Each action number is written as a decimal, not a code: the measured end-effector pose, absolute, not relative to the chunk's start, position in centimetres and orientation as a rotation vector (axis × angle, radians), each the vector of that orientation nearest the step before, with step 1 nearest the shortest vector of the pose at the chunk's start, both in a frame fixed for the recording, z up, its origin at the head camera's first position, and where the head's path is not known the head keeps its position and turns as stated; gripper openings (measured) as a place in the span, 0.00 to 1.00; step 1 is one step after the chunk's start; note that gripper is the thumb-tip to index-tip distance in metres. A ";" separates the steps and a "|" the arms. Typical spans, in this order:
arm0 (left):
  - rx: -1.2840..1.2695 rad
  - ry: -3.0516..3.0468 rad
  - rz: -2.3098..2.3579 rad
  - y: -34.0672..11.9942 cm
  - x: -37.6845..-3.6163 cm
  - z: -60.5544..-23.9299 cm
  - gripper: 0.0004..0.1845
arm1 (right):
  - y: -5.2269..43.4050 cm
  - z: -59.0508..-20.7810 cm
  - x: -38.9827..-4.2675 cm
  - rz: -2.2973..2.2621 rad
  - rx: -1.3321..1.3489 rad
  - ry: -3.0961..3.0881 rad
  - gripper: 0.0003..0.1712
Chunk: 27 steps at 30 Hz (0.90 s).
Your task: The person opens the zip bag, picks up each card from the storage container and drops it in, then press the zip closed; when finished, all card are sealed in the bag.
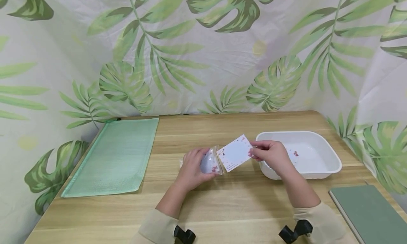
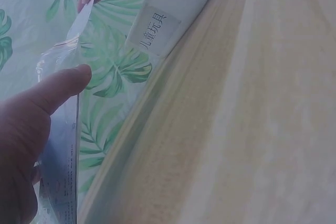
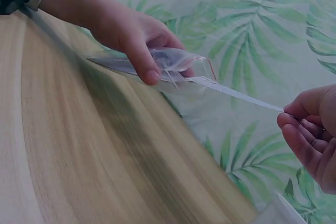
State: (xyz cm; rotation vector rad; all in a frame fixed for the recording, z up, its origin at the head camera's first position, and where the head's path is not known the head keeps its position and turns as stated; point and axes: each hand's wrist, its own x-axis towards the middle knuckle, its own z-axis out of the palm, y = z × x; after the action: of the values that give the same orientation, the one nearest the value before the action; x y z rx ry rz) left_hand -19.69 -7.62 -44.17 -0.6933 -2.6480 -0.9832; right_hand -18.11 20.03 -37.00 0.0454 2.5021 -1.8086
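- Left hand (image 1: 192, 168) curled round a small clear plastic bag (image 1: 211, 162), thumb on top, fingers underneath, just above the tabletop (image 1: 222, 208) near its middle.
- Bag held roughly level with its open mouth turned toward the right hand; red seal strip visible at the mouth in the right wrist view.
- Right hand (image 1: 270, 154) pinching the far edge of a white card (image 1: 235, 153) between thumb and fingertips, other fingers curled in.
- Card printed with small reddish marks along the edges, tilted, its near end sitting in the mouth of the bag, the rest sticking out between the two hands.
- Seen edge-on from the right wrist, card running as a thin line from the bag (image 3: 173, 61) to the pinching fingertips (image 3: 294, 116).
- From the left wrist, thumb (image 2: 58, 90) pressing on the bag, card rising toward the other hand at the top of the frame.
- White plastic tray (image 1: 330, 162) just beside and behind the right hand, with another card with a reddish mark lying inside.
- Green mesh zip pouch (image 1: 114, 157) lying flat at the left of the tabletop, well apart from the hands.
- Green book (image 1: 369, 212) at the right front corner.
- Leaf-print curtain (image 1: 203, 49) hanging behind and at both sides.
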 end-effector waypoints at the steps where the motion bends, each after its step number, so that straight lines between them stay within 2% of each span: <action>1: -0.697 -2.652 -0.978 -7.6 -19.7 -44.2 0.47 | 19.8 -37.0 -18.2 -1.799 0.045 2.504 0.22; 21: -0.672 -2.670 -0.998 -7.7 -19.7 -44.5 0.50 | 14.4 -38.5 -17.0 -1.738 0.120 2.766 0.16; 27: -0.705 -2.629 -0.974 -7.7 -19.7 -44.4 0.49 | 13.4 -38.9 -16.8 -1.735 0.096 2.748 0.15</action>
State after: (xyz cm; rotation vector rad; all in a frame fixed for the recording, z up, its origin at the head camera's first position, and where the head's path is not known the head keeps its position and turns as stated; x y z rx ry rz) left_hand -19.67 -7.72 -44.45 -0.7052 -2.6293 -0.9741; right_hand -16.83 13.39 -38.92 0.0965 2.7480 -1.7349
